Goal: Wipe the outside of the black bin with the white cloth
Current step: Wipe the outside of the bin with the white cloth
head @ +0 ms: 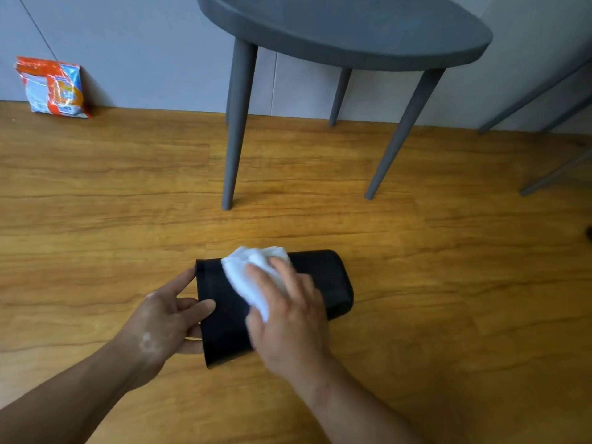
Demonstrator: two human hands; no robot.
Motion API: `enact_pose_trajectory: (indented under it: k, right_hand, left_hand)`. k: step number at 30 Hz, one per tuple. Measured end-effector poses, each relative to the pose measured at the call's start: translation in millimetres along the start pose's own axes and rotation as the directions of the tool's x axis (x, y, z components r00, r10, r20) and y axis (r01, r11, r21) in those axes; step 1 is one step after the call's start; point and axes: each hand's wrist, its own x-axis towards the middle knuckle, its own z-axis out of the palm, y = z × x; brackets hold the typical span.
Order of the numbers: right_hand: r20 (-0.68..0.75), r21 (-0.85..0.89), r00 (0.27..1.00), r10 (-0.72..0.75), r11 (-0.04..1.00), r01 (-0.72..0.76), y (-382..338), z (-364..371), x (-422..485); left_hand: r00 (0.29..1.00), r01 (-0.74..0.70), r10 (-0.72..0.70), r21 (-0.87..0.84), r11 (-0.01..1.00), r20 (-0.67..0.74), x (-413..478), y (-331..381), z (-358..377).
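The black bin (326, 280) lies on its side on the wooden floor, its open rim toward the left. My left hand (163, 322) grips that rim, thumb on top and fingers curled at the opening. My right hand (288, 315) presses a crumpled white cloth (246, 277) flat against the bin's upper side wall, fingers spread over it. The cloth sticks out beyond my fingertips toward the far edge of the bin. The bin's closed base points right.
A dark grey round table (346, 30) stands just beyond the bin, its nearest legs (234, 139) landing on the floor ahead. An orange and blue packet (53, 88) leans against the grey wall at far left. More thin grey legs (551, 171) stand at right.
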Motion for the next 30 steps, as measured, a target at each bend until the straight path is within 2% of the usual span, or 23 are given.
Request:
enact_pose_trajectory:
  k: [3,4,7,10,14,17,22,25,27,30]
  right_hand:
    - [-0.110,-0.005,0.964,0.244,0.969,-0.246,60,-20,21]
    - [-0.101,0.012,0.948,0.301,0.953,-0.302,76,-24,27]
    - [-0.077,0.060,0.923,0.377,0.926,-0.374,92,-28,35]
    - [-0.143,-0.041,0.944,0.296,0.952,-0.305,48,-15,20]
    - [-0.089,0.018,0.993,0.075,0.997,-0.074,-37,14,-7]
    - [-0.041,0.017,0.998,-0.043,0.999,0.044,-26,10,-5]
    - [-0.115,-0.001,0.958,0.263,0.964,-0.265,73,-21,24]
    - [-0.099,0.050,0.914,0.393,0.920,-0.390,90,-26,37]
    - [-0.138,-0.019,0.910,0.390,0.918,-0.397,74,-24,33]
    - [-0.123,-0.078,0.962,0.242,0.964,-0.252,16,-5,16]
  left_hand:
    - [0.999,0.004,-0.003,-0.023,1.000,0.035,1,2,-3]
    - [0.999,0.004,-0.003,-0.027,1.000,0.038,1,3,-3]
    - [0.999,0.001,0.000,-0.033,0.999,0.035,1,3,-2]
    - [0.999,0.006,-0.005,-0.039,0.999,0.032,3,1,-1]
    - [1.000,-0.015,0.014,0.020,1.000,0.024,3,-1,0]
    - [0.999,-0.016,0.015,0.024,1.000,0.032,1,-2,-3]
    - [0.998,0.002,0.001,-0.046,0.999,0.059,4,1,-5]
    - [0.999,-0.002,0.004,-0.035,0.999,0.052,5,-1,-5]
    - [0.999,-0.005,0.006,-0.024,1.000,0.053,4,-2,-3]
    - [0.998,-0.010,0.011,-0.017,1.000,0.059,3,1,-1]
